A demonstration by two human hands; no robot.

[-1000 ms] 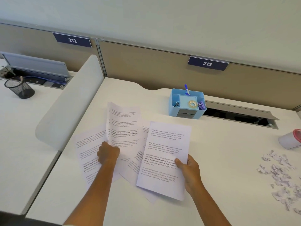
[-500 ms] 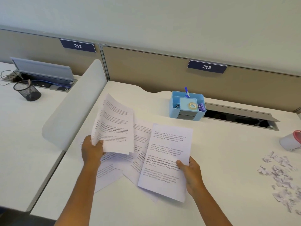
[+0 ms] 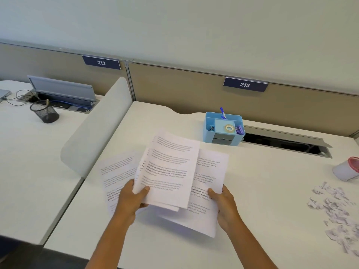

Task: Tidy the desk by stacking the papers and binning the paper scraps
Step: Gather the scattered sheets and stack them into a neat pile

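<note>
My left hand (image 3: 132,199) grips a printed sheet (image 3: 171,167) by its lower left corner and holds it over the sheet on the right. My right hand (image 3: 223,199) pinches that second printed sheet (image 3: 209,183) at its right edge, above the white desk (image 3: 262,239). One more printed page (image 3: 116,171) lies flat on the desk to the left, partly under my left hand. A heap of torn paper scraps (image 3: 336,212) is spread at the desk's right side. A small white bin with a pink rim (image 3: 345,169) lies on its side at the far right.
A light blue desk organiser (image 3: 223,129) with a pen, tape and clips stands at the back. Behind it runs an open cable tray (image 3: 285,140). A grey curved divider (image 3: 97,129) separates the neighbouring desk, where a black mesh pen cup (image 3: 44,111) stands.
My left hand lifted a sheet off the desk and carried it right, over the sheet in my right hand. The right hand has barely moved.
</note>
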